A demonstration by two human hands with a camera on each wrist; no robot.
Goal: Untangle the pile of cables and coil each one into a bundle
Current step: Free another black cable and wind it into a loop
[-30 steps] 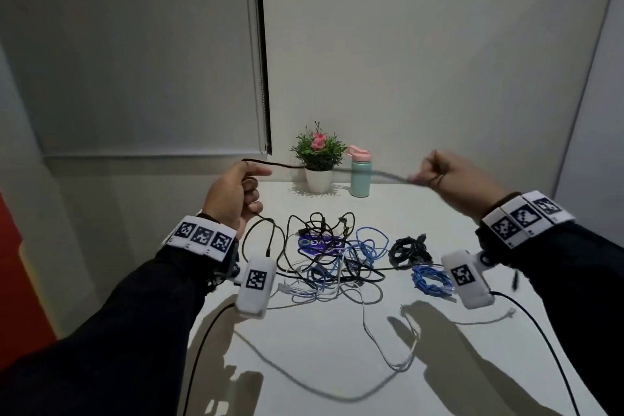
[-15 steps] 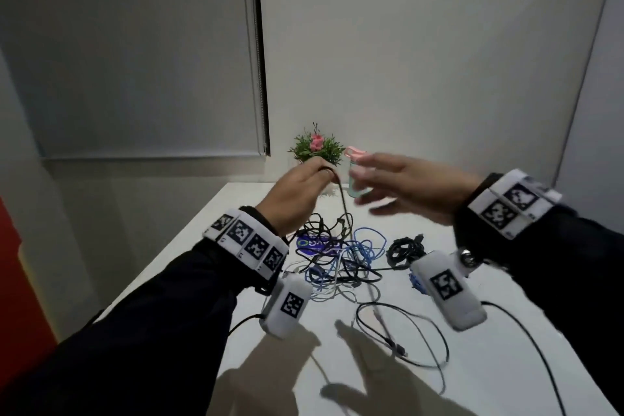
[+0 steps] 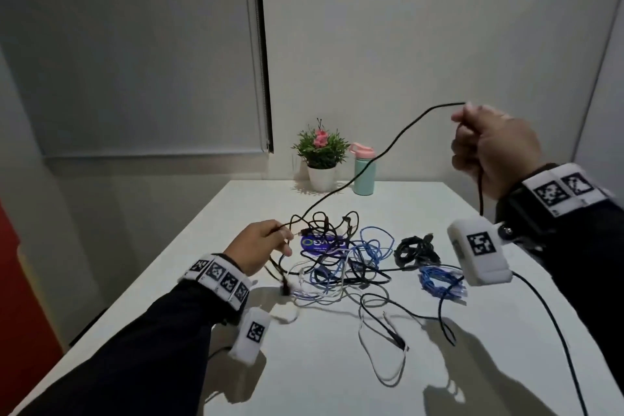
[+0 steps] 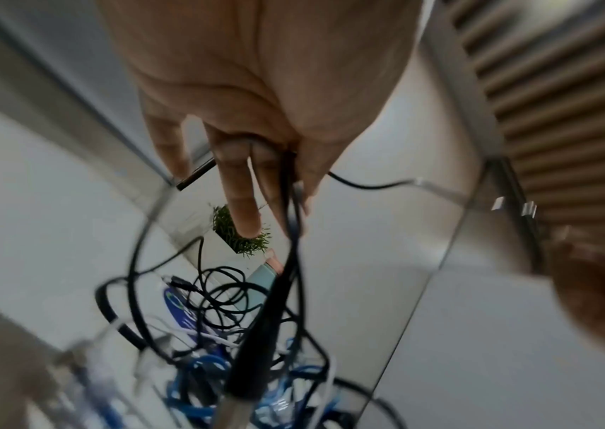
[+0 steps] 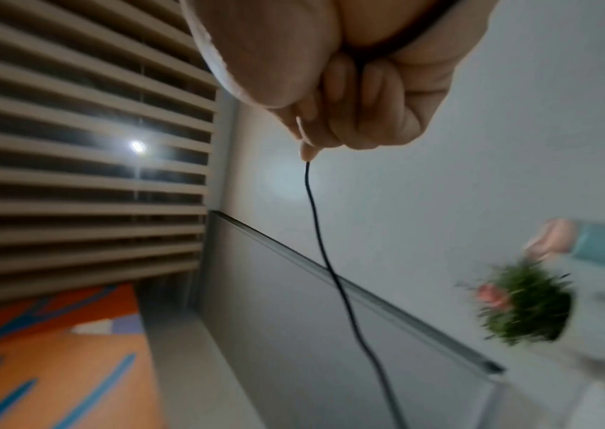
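A tangled pile of cables (image 3: 341, 257), black, blue and white, lies mid-table. One black cable (image 3: 378, 159) runs taut from the pile up to my raised right hand (image 3: 489, 149), whose curled fingers grip it; its end hangs below the fist. My left hand (image 3: 260, 245) sits low at the pile's left edge and pinches the same black cable (image 4: 290, 185) between thumb and fingers. In the right wrist view the black cable (image 5: 327, 255) leaves the fist (image 5: 349, 110) downward. A coiled black bundle (image 3: 417, 248) and a coiled blue bundle (image 3: 440, 280) lie right of the pile.
A potted plant (image 3: 320, 152) and a teal bottle with a pink lid (image 3: 364, 169) stand at the table's far edge. Loose white and black cable loops (image 3: 381, 348) trail toward the near edge. A purple card (image 3: 320, 243) lies under the pile.
My hands, close together above the pile half a second ago, have parted: the right rose up and right drawing the black cable out, the left dropped to the pile.
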